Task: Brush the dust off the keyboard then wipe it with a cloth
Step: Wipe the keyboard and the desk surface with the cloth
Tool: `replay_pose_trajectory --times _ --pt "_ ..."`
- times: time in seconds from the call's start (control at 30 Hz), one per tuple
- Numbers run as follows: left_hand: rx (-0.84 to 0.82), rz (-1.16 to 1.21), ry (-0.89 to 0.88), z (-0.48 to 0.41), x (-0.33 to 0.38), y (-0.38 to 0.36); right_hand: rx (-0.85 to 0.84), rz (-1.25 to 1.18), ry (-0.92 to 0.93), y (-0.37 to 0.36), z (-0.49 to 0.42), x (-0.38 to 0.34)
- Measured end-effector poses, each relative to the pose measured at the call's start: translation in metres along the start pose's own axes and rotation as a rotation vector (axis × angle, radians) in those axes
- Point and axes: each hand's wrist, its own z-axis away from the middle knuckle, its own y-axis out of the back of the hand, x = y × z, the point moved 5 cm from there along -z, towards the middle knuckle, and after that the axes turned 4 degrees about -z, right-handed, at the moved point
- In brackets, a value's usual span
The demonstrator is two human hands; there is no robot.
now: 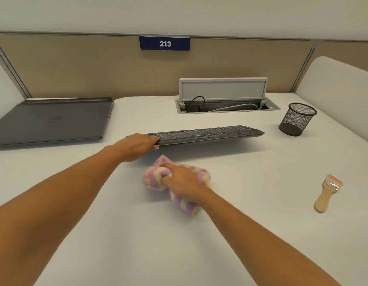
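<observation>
While my left hand (137,146) grips the left end of the keyboard (205,134), with my fingers (155,140) curled over the keys and my thumb against its near side, my right hand (183,178) clutches the cloth (156,176) just in front of it. The keyboard sits about midway across the surface (251,213), toward the far edge, running left to right. It looks raised off the surface, with a broad shadow beneath it. The cloth is a fluffy purple and pale yellow one, bunched in my right fist. It bulges out past my knuckles on the left and trails under my wrist, close to the surface; whether it touches I cannot tell. The brush (328,193) lies flat near the right edge, well apart from both hands, wooden handle toward me and bristles pointing away. A closed dark laptop (53,120) rests in the far left corner. A black mesh cup (296,119) stands toward the far right corner, beside an open cable hatch (226,104) along the far edge.
</observation>
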Motion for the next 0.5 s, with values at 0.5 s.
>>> replay_pose_trajectory --times 0.5 --pt "0.028 0.003 -0.077 -0.006 -0.003 0.016 -0.015 0.064 -0.063 0.034 -0.034 0.025"
